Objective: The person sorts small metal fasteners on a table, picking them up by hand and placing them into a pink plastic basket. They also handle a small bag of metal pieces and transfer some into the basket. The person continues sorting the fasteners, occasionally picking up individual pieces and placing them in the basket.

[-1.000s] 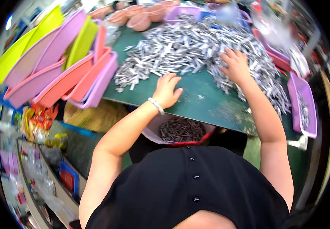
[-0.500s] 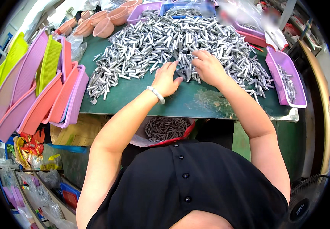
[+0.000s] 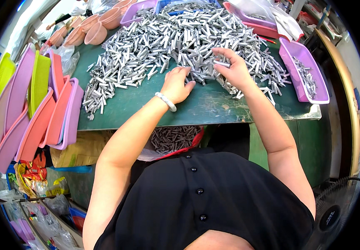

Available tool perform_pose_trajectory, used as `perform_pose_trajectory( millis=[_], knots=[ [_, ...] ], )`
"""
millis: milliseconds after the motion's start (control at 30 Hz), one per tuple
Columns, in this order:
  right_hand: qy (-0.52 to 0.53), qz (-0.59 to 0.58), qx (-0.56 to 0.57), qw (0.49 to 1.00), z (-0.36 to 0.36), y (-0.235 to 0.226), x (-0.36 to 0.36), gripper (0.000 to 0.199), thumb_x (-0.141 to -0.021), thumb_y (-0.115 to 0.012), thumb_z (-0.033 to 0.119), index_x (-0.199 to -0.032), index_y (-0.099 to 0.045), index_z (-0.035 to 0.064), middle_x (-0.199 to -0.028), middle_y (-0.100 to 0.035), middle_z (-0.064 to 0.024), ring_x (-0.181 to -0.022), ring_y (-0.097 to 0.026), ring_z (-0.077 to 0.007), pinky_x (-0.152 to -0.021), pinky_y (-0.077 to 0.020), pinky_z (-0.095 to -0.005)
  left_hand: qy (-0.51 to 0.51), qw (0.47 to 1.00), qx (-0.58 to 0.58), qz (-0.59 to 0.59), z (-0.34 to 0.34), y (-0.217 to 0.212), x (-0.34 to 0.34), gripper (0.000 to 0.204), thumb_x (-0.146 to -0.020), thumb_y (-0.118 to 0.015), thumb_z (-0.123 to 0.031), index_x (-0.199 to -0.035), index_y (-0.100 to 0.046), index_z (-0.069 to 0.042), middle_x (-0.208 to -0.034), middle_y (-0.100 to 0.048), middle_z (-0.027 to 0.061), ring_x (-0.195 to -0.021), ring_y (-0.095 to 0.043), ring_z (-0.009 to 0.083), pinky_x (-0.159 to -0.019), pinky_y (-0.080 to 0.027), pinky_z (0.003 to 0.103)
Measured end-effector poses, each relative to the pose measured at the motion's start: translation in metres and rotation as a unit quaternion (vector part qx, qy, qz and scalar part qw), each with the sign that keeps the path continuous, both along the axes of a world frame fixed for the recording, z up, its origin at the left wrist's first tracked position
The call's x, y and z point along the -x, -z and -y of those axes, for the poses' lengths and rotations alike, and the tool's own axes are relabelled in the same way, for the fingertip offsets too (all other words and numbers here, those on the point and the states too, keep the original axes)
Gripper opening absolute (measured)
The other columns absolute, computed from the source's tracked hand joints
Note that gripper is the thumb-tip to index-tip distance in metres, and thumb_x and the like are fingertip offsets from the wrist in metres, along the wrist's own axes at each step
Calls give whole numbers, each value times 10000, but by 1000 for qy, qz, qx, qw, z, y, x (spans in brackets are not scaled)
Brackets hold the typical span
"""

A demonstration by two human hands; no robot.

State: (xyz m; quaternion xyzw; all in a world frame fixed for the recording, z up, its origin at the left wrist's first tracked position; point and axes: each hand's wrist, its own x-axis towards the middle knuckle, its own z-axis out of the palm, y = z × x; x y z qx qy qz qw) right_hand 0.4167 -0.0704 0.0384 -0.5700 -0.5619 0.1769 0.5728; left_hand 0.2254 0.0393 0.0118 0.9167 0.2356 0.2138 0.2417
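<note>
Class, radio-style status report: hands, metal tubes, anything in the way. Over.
Right hand: metal tube between thumb and fingers. Left hand: near edge of pile, grip unclear. Purple basket right, clear of hands.

Both arms reached forward, bent at the elbows. The left arm (image 3: 130, 135) slanted inward to the left hand (image 3: 175, 86), which lay back upward, its fingers (image 3: 180, 71) slightly bent and its thumb (image 3: 190, 86) out to the right. The right arm (image 3: 273, 125) angled inward too; the right hand (image 3: 236, 71) was turned on its side, its forefinger (image 3: 225, 51) raised well apart from its thumb (image 3: 222, 70).
</note>
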Motion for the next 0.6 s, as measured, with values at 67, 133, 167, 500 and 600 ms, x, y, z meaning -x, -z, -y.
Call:
perform_pose_trajectory(
  millis=[67,133,167,500,600],
  knots=[
    [-7,-117,12,993,1,-3,0,455,-726,-644,-32,-1165,-558,50,-1071,-583,-38,-915,-557,-110,-815,-456,-242,1,1000,-13,23,2,-5,0,453,-758,-635,-195,-1156,-531,-6,-1136,-542,169,-1051,-511,332,-918,-385,389],
    [-26,-276,4,961,-1,-8,2,455,-731,-646,-47,-1167,-553,48,-1025,-593,-21,-856,-580,-107,-767,-473,-230,-3,999,12,37,3,-11,0,440,-759,-639,-188,-1150,-543,-9,-1127,-550,171,-1029,-537,322,-889,-418,366],
    [-36,-369,-4,929,-5,-7,2,487,-753,-644,-31,-1209,-511,76,-1007,-605,-33,-860,-595,-136,-755,-478,-276,-5,999,24,45,4,-13,0,434,-760,-641,-184,-1147,-549,-11,-1123,-554,172,-1017,-549,317,-874,-434,355],
    [-64,-587,6,807,-11,12,47,404,-804,-614,39,-1169,-450,91,-915,-614,-100,-824,-622,-218,-696,-458,-348,-12,902,390,183,25,-27,9,218,-822,-660,-232,-825,-598,-23,-722,-565,-20,-621,-456,39,-547,-382,191],
    [-40,-600,-12,799,-14,13,70,411,-821,-603,54,-1198,-442,77,-1006,-583,-125,-896,-593,-243,-765,-483,-350,-11,924,355,142,33,-26,22,208,-787,-699,-206,-770,-597,-25,-692,-571,-14,-591,-469,40,-541,-407,197]
  ],
)
